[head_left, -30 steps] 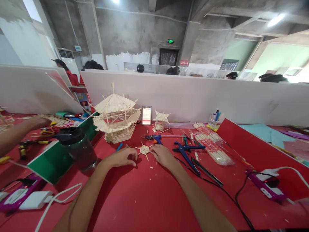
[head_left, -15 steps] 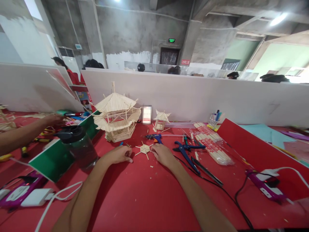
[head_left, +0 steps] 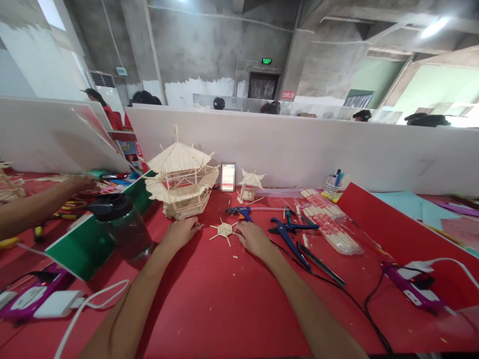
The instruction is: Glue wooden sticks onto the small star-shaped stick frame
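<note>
Just in front of the big stick pavilion point(head_left: 182, 183), the left hand point(head_left: 182, 233) curls nearly closed, while to that pavilion's front right the right hand point(head_left: 250, 235), half closed, meets the flat stick hexagon point(head_left: 225, 230), though from here I can't tell whether either grips anything.

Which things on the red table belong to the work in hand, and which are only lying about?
Probably the work:
small six-spoked pale wooden frame, between left hand and right hand
blue plastic glue gun
red-and-white packets of pale wooden sticks

Probably just lying about:
dark cylindrical plastic bottle
purple oblong power strip, far right
</note>
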`<state>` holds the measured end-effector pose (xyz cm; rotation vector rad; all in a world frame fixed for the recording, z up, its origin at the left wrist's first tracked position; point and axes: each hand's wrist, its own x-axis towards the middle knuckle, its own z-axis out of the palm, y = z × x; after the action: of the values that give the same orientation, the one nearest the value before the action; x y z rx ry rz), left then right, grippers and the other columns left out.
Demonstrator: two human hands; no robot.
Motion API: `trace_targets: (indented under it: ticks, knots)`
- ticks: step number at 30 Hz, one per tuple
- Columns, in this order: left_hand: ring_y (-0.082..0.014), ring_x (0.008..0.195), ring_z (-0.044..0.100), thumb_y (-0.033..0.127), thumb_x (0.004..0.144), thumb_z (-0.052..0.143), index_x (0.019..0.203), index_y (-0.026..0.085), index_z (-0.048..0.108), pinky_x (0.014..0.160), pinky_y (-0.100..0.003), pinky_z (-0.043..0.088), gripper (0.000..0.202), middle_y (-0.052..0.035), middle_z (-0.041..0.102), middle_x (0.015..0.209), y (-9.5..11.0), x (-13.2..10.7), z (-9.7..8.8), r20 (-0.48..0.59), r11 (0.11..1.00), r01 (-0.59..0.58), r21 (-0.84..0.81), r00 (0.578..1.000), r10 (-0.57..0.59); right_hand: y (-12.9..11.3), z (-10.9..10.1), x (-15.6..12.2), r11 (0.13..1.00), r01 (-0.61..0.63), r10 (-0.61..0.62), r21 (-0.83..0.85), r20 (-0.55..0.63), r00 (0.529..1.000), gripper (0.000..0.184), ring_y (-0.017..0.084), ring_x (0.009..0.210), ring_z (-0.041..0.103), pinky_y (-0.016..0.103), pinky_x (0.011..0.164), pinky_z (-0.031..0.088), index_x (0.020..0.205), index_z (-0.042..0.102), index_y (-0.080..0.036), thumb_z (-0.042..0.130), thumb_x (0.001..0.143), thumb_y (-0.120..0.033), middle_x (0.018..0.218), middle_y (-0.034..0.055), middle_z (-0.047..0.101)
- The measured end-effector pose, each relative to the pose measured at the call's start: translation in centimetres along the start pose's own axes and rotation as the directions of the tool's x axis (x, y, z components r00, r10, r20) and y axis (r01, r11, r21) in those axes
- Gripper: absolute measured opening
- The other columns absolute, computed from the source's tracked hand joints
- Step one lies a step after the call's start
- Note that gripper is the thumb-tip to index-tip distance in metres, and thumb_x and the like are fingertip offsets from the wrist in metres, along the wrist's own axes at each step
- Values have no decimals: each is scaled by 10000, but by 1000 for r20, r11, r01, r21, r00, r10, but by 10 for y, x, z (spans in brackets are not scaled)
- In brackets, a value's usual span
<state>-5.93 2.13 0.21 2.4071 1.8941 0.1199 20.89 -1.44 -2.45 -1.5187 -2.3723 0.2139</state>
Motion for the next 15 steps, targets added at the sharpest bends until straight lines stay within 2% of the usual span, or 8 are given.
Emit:
trace_targets:
  ticks: [4, 6, 9, 11, 15]
  knots:
    - [-243, 826, 647, 293, 958, 415, 930, 207, 610, 669, -301, 412, 215, -100, 684, 951, 8, -1, 1, -53, 998, -58, -20, 997, 57, 0, -1, -1, 1000, 0, 0, 6, 3, 1000, 143, 176, 945, 585, 247, 760, 379, 994, 642, -211, 511, 942, -191, 1028, 54, 657]
    - [-230, 844, 639, 253, 961, 380, 950, 213, 606, 686, -298, 412, 229, -82, 684, 948, 13, -2, 3, -63, 987, -141, -80, 989, 136, -1, -2, -1, 1000, -3, 3, 13, 3, 1000, 145, 178, 948, 589, 247, 768, 382, 988, 646, -210, 514, 936, -182, 1020, 53, 660]
    - [-210, 923, 629, 273, 974, 379, 998, 215, 609, 753, -288, 421, 238, -65, 679, 1011, 19, -3, 7, -64, 935, -312, -169, 950, 306, -2, -2, -1, 999, -5, 5, 37, 0, 1000, 146, 180, 954, 594, 246, 788, 386, 986, 649, -205, 527, 919, -163, 1016, 52, 666]
    - [-205, 959, 621, 326, 969, 430, 1017, 218, 612, 788, -283, 422, 217, -59, 668, 1050, 22, -4, 10, -63, 906, -381, -186, 924, 376, -3, -2, -1, 998, 2, -1, 55, -7, 1000, 146, 177, 944, 595, 246, 794, 387, 982, 650, -202, 527, 915, -160, 1007, 54, 668]
    - [-191, 916, 619, 305, 942, 497, 982, 223, 611, 787, -278, 421, 147, -34, 661, 1003, 24, -4, 14, -57, 902, -395, -172, 918, 392, -2, 0, -1, 995, 41, -40, 93, -15, 999, 127, 173, 906, 597, 245, 767, 389, 955, 650, -191, 544, 897, -153, 961, 54, 672]
